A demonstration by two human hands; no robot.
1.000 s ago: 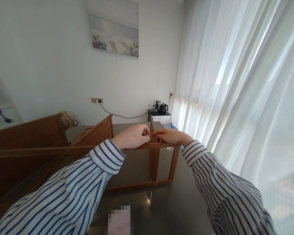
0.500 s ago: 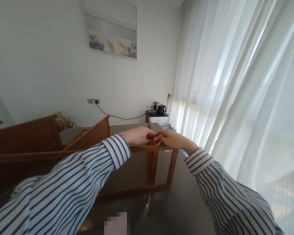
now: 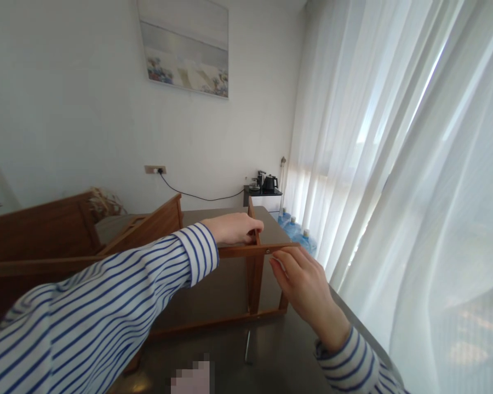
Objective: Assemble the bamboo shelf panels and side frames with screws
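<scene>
A reddish-brown wooden frame (image 3: 254, 279) with rails and crosspieces stands on the dark table. My left hand (image 3: 236, 229) is closed round the upper end of a crosspiece, behind the top rail (image 3: 234, 251); its fingertips are partly hidden. Just right of a small bolt head (image 3: 267, 251) in that rail is my right hand (image 3: 302, 279). Its fingers are bent, with a small gap between thumb and forefinger and nothing visible in them. A thin, bent metal hex key (image 3: 247, 346) lies on the table in front of the frame.
Brown wooden panels (image 3: 41, 230) reach across the left side. Blue water bottles (image 3: 306, 241) stand beyond the table, beside white curtains (image 3: 353, 137). A black kettle (image 3: 270, 183) is on a cabinet at the back. A blurred pinkish patch (image 3: 191, 378) shows at the bottom.
My right hand has let go of the crosspiece top and come down and nearer, to the front of the rail by the bolt head. My left hand stays in place.
</scene>
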